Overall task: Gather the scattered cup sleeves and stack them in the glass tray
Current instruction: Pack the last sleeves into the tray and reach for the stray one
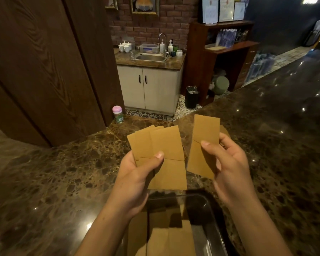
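Note:
My left hand [137,174] grips a fanned bunch of flat brown cardboard cup sleeves [164,145], thumb pressed on the front one. My right hand [227,159] pinches a single flat cup sleeve [203,145] a little to the right, apart from the bunch; the edge of another sleeve peeks out behind its fingers. Both hands hover above the dark marble counter. Below them, near the bottom edge, sits the glass tray [211,218]. Brown sleeve shapes [174,237] show in it, partly hidden by my left forearm; whether they lie inside or are reflections is unclear.
A pink-lidded jar [118,114] stands at the counter's far left corner beside a dark wooden panel. The marble counter [275,126] stretches away to the right. Beyond it are a sink cabinet, a black bin on the floor and wooden shelves.

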`<state>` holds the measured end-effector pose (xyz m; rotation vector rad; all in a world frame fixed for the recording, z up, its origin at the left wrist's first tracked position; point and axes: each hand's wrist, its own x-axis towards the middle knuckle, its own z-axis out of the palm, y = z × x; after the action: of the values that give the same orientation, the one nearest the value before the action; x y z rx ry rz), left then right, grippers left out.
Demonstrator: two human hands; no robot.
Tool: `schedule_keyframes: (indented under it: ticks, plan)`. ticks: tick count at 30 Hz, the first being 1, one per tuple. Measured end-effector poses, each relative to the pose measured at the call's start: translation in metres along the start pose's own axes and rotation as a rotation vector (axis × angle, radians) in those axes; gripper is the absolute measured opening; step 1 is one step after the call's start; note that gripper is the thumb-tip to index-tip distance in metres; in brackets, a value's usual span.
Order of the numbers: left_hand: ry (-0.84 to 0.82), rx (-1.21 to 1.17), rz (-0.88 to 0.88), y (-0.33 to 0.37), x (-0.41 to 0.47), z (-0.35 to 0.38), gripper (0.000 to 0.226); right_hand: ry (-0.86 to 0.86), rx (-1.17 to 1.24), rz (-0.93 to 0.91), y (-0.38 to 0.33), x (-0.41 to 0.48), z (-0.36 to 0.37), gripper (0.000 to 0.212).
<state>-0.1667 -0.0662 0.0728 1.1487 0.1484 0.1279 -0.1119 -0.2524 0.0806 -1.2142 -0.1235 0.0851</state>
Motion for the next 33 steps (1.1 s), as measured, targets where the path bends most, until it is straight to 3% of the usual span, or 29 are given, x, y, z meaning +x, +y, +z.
schedule_keyframes:
  ticks: [3, 7, 10, 12, 21, 28, 31, 33]
  plan:
    - [0.024, -0.004, 0.026, 0.0, 0.004, 0.002, 0.044, -0.044, -0.068, 0.01, 0.003, -0.01, 0.006, 0.042]
    - [-0.067, -0.089, -0.045, 0.0, 0.002, 0.004, 0.036, -0.134, -0.164, 0.103, 0.016, -0.016, 0.02, 0.041]
    - [-0.139, -0.071, -0.045, 0.0, -0.002, 0.0, 0.035, -0.091, -0.116, 0.085, 0.017, -0.013, 0.022, 0.037]
    - [-0.102, 0.005, 0.018, -0.001, -0.001, -0.004, 0.03, -0.033, -0.091, 0.052, 0.016, -0.012, 0.02, 0.032]
    - [-0.036, 0.062, 0.065, 0.001, 0.009, -0.01, 0.051, -0.06, -0.009, 0.098, 0.013, -0.008, 0.019, 0.041]
    - [-0.03, 0.018, 0.009, -0.001, 0.009, -0.011, 0.044, -0.168, 0.029, 0.133, 0.012, -0.011, 0.023, 0.039]
    - [-0.067, -0.055, -0.113, -0.003, 0.004, -0.003, 0.038, -0.195, -0.063, 0.169, 0.025, -0.01, 0.026, 0.032]
    - [-0.063, -0.147, -0.212, -0.006, 0.002, 0.003, 0.037, -0.269, -0.265, 0.168, 0.033, -0.014, 0.035, 0.036]
